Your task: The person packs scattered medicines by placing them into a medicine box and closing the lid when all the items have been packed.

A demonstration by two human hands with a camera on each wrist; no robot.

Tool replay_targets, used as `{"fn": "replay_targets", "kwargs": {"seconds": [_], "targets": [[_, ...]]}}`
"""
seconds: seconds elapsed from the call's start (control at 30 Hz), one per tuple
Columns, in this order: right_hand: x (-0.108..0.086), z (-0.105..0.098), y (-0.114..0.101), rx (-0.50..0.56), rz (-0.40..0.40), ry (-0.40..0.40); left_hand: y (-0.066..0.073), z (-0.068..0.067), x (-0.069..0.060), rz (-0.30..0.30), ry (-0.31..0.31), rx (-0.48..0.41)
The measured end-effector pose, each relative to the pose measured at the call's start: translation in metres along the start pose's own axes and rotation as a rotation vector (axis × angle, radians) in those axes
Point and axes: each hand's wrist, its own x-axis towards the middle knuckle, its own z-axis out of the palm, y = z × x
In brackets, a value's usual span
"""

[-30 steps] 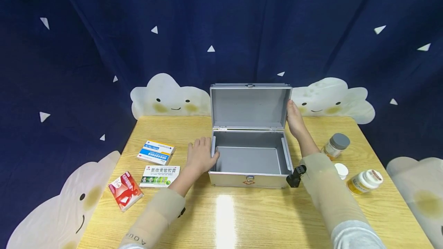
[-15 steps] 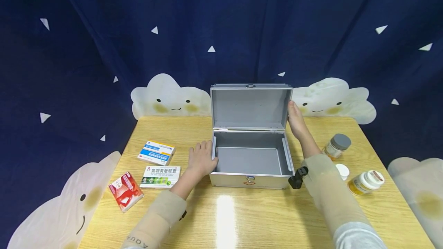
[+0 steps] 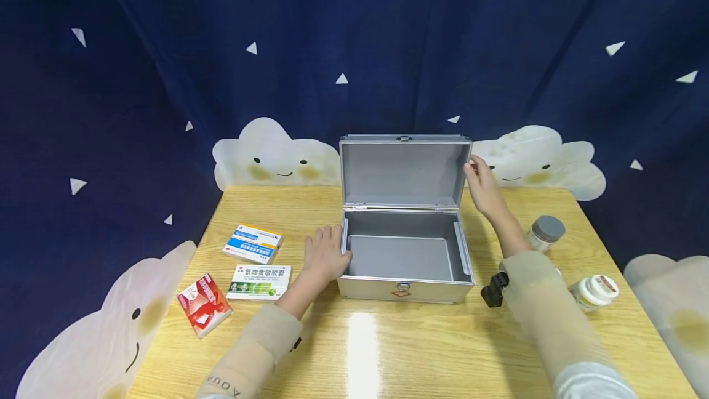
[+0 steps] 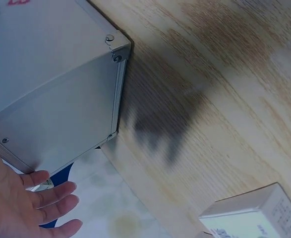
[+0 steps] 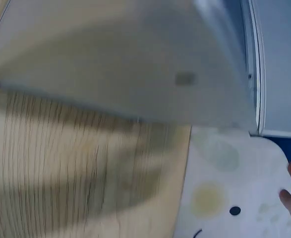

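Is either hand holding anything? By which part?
Nothing: the left hand rests loosely at the left rim of the case; the right hand is beside the lid.

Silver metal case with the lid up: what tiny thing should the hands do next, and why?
Maybe the right hand should reach for the round bottle with the grey cap: the silver metal case stands open, and that bottle sits outside it on the wooden table, on the right hand's side.
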Motion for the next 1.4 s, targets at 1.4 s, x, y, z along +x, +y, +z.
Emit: {"fn": "replay_targets", "kwargs": {"seconds": [1.4], "targets": [[-0.079,-0.086,0.086,-0.782,0.380,-0.185,0.000,0.002,-0.001,-0.023,-0.007,0.031]]}}
